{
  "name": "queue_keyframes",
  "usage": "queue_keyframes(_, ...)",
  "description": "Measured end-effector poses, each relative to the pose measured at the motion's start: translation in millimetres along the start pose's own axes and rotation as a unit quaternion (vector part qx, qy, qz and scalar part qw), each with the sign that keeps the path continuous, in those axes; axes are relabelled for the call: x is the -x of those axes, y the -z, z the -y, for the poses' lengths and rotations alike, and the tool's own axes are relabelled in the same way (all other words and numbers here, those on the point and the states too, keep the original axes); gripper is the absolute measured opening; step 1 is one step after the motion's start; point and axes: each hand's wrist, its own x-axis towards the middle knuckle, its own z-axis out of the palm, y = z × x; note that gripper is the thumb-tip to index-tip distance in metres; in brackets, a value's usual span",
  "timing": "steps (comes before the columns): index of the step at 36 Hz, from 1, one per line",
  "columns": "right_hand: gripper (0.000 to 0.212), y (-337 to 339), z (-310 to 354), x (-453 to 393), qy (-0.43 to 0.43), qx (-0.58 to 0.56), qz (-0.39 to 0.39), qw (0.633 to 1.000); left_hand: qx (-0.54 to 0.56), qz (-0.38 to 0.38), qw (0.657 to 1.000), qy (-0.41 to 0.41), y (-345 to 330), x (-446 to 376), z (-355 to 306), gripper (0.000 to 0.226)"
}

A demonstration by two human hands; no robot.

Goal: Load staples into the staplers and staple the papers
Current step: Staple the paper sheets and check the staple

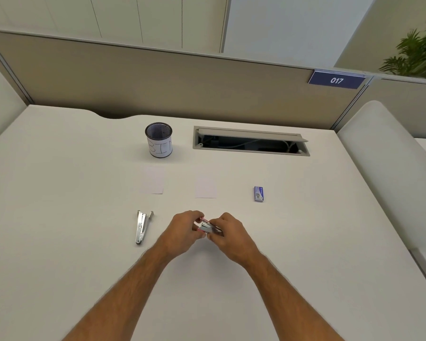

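Note:
A small pink and silver stapler (206, 227) is held just above the white desk (59, 193), between both hands. My left hand (182, 230) grips its left end with curled fingers, and my right hand (228, 233) pinches its right side. A second, silver stapler (142, 226) lies on the desk to the left, swung open. Two small stacks of white paper (153, 180) (205, 188) lie further back. A small blue staple box (258, 193) sits at the right, lying open.
A mesh cup (158, 140) labelled BIN stands behind the papers. To its right, an open cable hatch (250, 141) is cut into the desk. A beige partition (182, 82) closes the back, with padded screens on both sides.

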Motion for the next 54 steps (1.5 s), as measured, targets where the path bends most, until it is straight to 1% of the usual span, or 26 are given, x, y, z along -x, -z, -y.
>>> queue_keyframes(2, 0.024, -5, 3, 0, -0.025, 0.034, -0.02, 0.999, 0.003, -0.005, 1.0, 0.004, -1, -2, 2, 0.056)
queue_keyframes(4, 0.028, -11, 6, 0, -0.059, 0.085, -0.041, 0.994, -0.007, -0.012, 1.0, -0.001, -1, -3, 6, 0.062)
queue_keyframes(6, 0.033, -17, 9, -2, -0.096, 0.112, -0.056, 0.987, -0.026, -0.028, 0.999, -0.01, 0, -3, 11, 0.058)
queue_keyframes(9, 0.034, -24, 14, -6, -0.136, 0.106, -0.068, 0.983, -0.052, -0.063, 0.997, -0.007, 3, -3, 14, 0.039)
queue_keyframes(11, 0.035, -29, 17, -9, -0.151, 0.101, -0.068, 0.981, -0.063, -0.087, 0.994, -0.001, 4, -2, 14, 0.033)
queue_keyframes(16, 0.035, -36, 21, -15, -0.179, 0.101, -0.048, 0.977, -0.058, -0.12, 0.991, 0.017, 7, -2, 13, 0.034)
queue_keyframes(22, 0.037, -40, 24, -20, -0.202, 0.112, -0.036, 0.972, -0.051, -0.127, 0.99, 0.019, 12, -7, 20, 0.031)
queue_keyframes(26, 0.051, -33, 25, -25, -0.225, 0.133, -0.059, 0.963, -0.055, -0.131, 0.989, 0.025, 16, -14, 24, 0.031)
queue_keyframes(29, 0.058, -25, 25, -35, -0.198, 0.156, -0.103, 0.962, -0.055, -0.129, 0.99, 0.023, 18, -22, 25, 0.031)
queue_keyframes(31, 0.052, -20, 21, -45, -0.167, 0.154, -0.121, 0.966, -0.06, -0.122, 0.991, 0.021, 19, -28, 25, 0.032)
queue_keyframes(34, 0.043, -13, 16, -63, -0.118, 0.159, -0.105, 0.975, -0.075, -0.11, 0.991, 0.012, 21, -41, 25, 0.034)
queue_keyframes(37, 0.043, -8, 15, -75, -0.052, 0.172, -0.072, 0.981, -0.087, -0.1, 0.991, 0.001, 26, -57, 25, 0.036)
queue_keyframes(39, 0.053, -9, 12, -80, -0.031, 0.183, -0.029, 0.982, -0.088, -0.094, 0.992, -0.005, 30, -68, 22, 0.039)
queue_keyframes(43, 0.075, -17, 4, -89, -0.049, 0.195, 0.035, 0.979, -0.084, -0.076, 0.994, -0.001, 33, -91, 20, 0.043)
queue_keyframes(46, 0.111, -21, 2, -90, -0.058, 0.199, 0.045, 0.977, -0.091, -0.066, 0.994, -0.005, 31, -108, 19, 0.044)
queue_keyframes(47, 0.118, -23, 1, -91, -0.057, 0.198, 0.043, 0.978, -0.096, -0.065, 0.993, -0.008, 31, -113, 18, 0.046)
queue_keyframes(49, 0.121, -25, 0, -92, -0.055, 0.193, 0.038, 0.979, -0.115, -0.053, 0.992, -0.019, 30, -124, 15, 0.05)
queue_keyframes(54, 0.118, -25, -4, -92, -0.053, 0.18, 0.044, 0.981, -0.176, 0.01, 0.984, -0.028, 30, -148, 14, 0.072)
